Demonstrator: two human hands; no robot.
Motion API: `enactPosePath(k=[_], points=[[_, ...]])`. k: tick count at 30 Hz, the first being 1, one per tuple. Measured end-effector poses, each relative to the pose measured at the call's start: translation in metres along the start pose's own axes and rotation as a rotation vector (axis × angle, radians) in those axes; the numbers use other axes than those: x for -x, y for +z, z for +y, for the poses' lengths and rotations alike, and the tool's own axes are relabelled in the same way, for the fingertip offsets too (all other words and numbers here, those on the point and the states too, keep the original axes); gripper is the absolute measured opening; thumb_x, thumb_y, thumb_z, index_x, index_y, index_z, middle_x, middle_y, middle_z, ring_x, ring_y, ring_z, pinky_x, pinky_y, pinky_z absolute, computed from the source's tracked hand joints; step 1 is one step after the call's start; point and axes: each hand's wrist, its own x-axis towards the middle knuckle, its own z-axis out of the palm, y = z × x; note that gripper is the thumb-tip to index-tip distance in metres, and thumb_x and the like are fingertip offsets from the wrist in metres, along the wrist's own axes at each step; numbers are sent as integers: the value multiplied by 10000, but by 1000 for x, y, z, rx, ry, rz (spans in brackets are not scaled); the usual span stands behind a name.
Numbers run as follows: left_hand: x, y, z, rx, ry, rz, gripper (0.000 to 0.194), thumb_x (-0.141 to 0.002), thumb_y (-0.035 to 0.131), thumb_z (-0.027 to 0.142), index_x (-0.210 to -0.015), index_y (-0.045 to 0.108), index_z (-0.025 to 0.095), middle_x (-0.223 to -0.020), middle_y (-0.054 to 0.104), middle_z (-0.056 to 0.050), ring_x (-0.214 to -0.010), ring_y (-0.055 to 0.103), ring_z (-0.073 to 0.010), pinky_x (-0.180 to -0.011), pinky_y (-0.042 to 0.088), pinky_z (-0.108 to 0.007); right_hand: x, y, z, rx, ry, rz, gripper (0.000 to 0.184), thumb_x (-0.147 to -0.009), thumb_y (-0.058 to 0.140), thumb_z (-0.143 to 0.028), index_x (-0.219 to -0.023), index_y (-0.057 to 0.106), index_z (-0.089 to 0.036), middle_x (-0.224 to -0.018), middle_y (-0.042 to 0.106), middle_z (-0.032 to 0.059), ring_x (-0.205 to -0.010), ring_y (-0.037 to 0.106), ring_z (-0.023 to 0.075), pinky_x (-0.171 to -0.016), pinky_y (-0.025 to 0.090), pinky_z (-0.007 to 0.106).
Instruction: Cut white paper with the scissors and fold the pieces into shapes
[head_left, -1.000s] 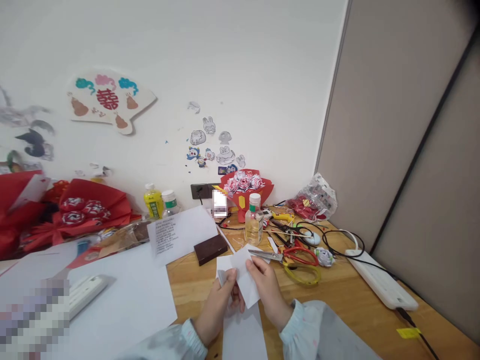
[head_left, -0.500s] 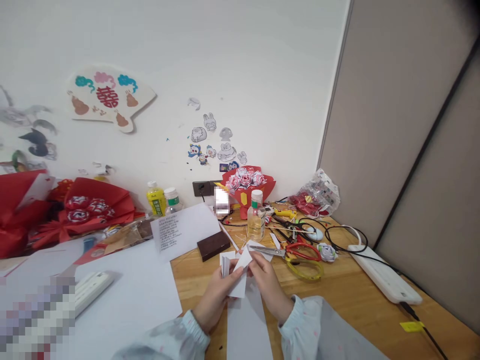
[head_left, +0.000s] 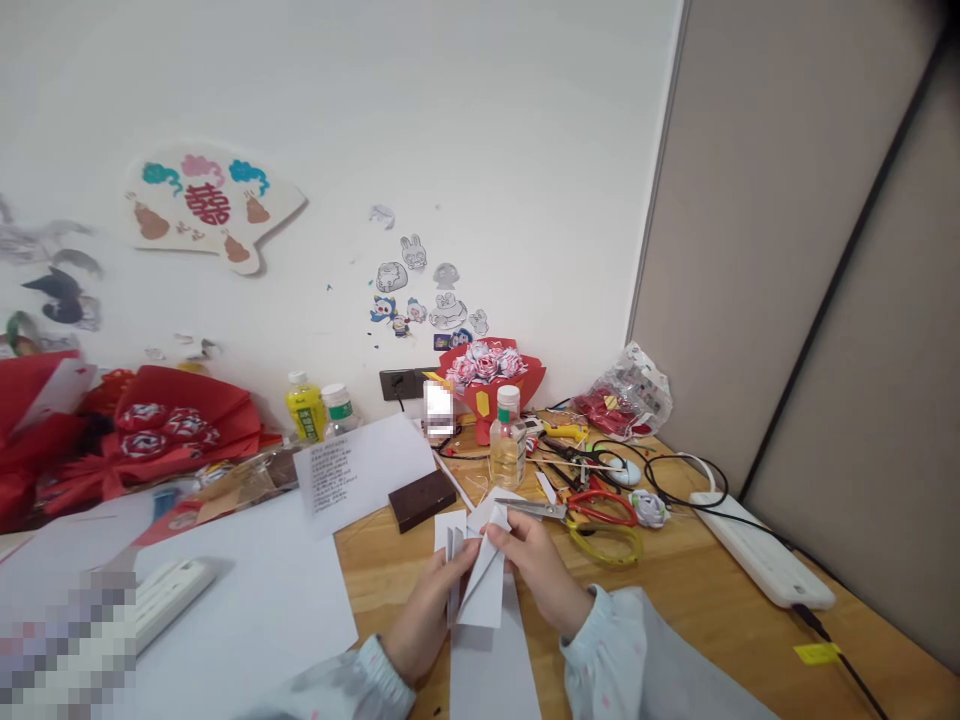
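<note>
Folded white paper piece (head_left: 486, 590): located between your left hand (head_left: 426, 612) and right hand (head_left: 541, 568), above the wooden worktop (head_left: 382, 562), long axis running away from you. Right pinches its far end; left pinches upright white paper layers (head_left: 452, 555) beside it.

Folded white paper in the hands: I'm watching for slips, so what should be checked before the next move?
1. Folded white paper gripped: ok, left hand and right hand both hold it.
2. Folded edges lined up: cannot tell, too small to judge.
3. Right hand's fingers clear of the silver scissor blades: cannot tell, they look very close.
4. Pale blue cuffs off the held paper: ok.
5. Clear, white-capped plastic bottle upright: ok, standing beyond the blades.
</note>
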Motion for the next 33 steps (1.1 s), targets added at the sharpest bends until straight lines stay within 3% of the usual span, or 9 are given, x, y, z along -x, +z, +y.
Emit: enactPosePath(k=[4, 10, 17, 23, 33], points=[[1, 1, 2, -115, -13, 4, 353, -675, 655, 488, -672, 586, 142, -613, 540, 6, -556, 484, -98, -505, 382, -185, 1, -2, -3, -61, -42, -75, 291, -744, 609, -435, -734, 573, -146, -594, 503, -25, -513, 458, 103, -494, 375, 219], [2, 6, 4, -295, 66, 192, 428, -594, 680, 555, -667, 580, 145, -596, 539, 17, -548, 476, -99, -499, 375, -188, 1, -4, -4, 46, -87, -46, 262, -730, 640, -388, -828, 597, -149, -750, 584, 9, -709, 535, 145, -650, 414, 243], [-2, 1, -8, -478, 78, 200, 490, -659, 565, 620, -534, 561, 147, -475, 516, 11, -427, 453, -97, -428, 337, -202, -1, -5, 5, 120, -88, -16, 281, -729, 614, -432, -715, 567, -155, -622, 568, -8, -539, 510, 128, -524, 393, 238], [-3, 1, -8, -494, 96, 203, 498, -597, 591, 653, -530, 531, 164, -464, 524, 20, -411, 452, -105, -425, 346, -213, 1, -3, -2, 109, -60, -70, 321, -712, 615, -472, -659, 536, -165, -569, 543, -19, -474, 494, 120, -448, 372, 226], [-4, -1, -7, -587, 90, 230, 503, -591, 582, 659, -539, 534, 161, -469, 564, 3, -420, 469, -112, -433, 349, -217, 3, -4, -1, 153, -101, -78, 308, -769, 568, -444, -678, 555, -150, -623, 541, -9, -541, 472, 115, -509, 371, 227]])
